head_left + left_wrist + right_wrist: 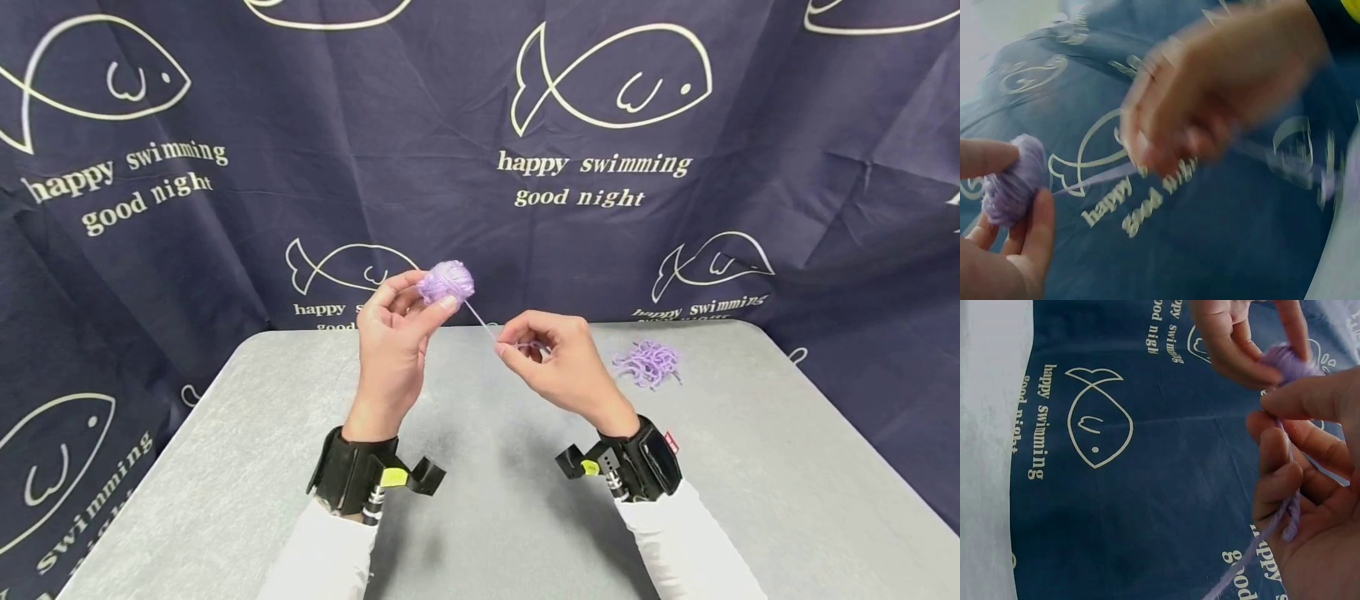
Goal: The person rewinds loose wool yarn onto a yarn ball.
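A small ball of purple yarn [447, 283] is held up above the far part of the table by my left hand [395, 342], its thumb and fingers gripping the ball from the sides. From the ball a taut strand [480, 319] runs down to my right hand [558, 360], which pinches it between thumb and forefinger. In the right wrist view the yarn [1289, 447] passes through the curled fingers of the right hand, and a loose tail [1235, 575] hangs below. The left wrist view shows the right hand [1210, 94] blurred, apart from the ball [1019, 181].
A loose heap of purple yarn [648, 363] lies on the grey table [480, 517], to the right of the right hand. Behind the table hangs a dark blue curtain [450, 125] with white fish drawings. Each wrist wears a black strap [352, 471] with a small camera.
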`<state>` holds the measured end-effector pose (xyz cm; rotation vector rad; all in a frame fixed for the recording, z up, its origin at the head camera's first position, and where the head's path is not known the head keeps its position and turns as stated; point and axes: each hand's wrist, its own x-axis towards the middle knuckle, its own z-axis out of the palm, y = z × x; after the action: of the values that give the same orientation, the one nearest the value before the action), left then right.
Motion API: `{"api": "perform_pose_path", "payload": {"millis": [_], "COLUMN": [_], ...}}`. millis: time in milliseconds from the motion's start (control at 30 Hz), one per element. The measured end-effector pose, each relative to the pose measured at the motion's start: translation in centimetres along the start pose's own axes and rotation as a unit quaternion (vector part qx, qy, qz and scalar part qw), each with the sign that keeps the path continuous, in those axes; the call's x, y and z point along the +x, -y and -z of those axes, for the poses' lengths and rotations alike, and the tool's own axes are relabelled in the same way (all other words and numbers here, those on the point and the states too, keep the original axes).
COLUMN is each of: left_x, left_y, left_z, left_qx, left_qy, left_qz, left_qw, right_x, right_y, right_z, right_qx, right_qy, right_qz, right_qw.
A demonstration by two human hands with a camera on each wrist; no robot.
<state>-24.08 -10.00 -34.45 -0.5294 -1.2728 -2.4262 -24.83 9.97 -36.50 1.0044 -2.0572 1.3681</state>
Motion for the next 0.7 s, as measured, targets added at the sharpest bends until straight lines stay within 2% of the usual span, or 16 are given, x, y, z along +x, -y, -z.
{"api": "perform_pose_path", "payload": {"millis": [67,133,200,300,400,500,567,700], "left_x": [0.0,0.0,0.0,-0.1,-0.2,-0.2,-0.2,-0.3], "left_y": [0.3,0.5,0.8,1.1,1.3,1.3,1.2,1.0], "left_z": [0.1,0.2,0.5,0.9,1.2,1.3,1.4,1.6], "left_qx": [0.072,0.152,0.217,0.309,0.38,0.421,0.432,0.426], "left_qy": [0.0,0.013,0.033,0.063,0.088,0.119,0.151,0.229], "left_qz": [-0.036,-0.076,-0.106,-0.137,-0.142,-0.127,-0.112,-0.073], "left_qw": [0.9968,0.9854,0.9699,0.9391,0.9099,0.8902,0.8819,0.8722], "right_x": [-0.1,-0.1,-0.1,-0.1,-0.1,-0.1,0.0,0.2], "right_y": [0.1,0.3,0.4,0.5,0.5,0.4,0.2,-0.1], "right_z": [-0.1,-0.1,-0.2,-0.1,0.1,0.2,0.4,0.7], "right_qx": [0.016,0.041,0.067,0.098,0.119,0.139,0.157,0.196], "right_qy": [0.01,0.015,0.019,0.02,0.018,0.002,-0.012,-0.047], "right_qz": [0.0,-0.004,-0.008,-0.015,-0.019,-0.014,-0.011,-0.035], "right_qw": [1.0,0.999,0.998,0.995,0.993,0.99,0.987,0.979]}}
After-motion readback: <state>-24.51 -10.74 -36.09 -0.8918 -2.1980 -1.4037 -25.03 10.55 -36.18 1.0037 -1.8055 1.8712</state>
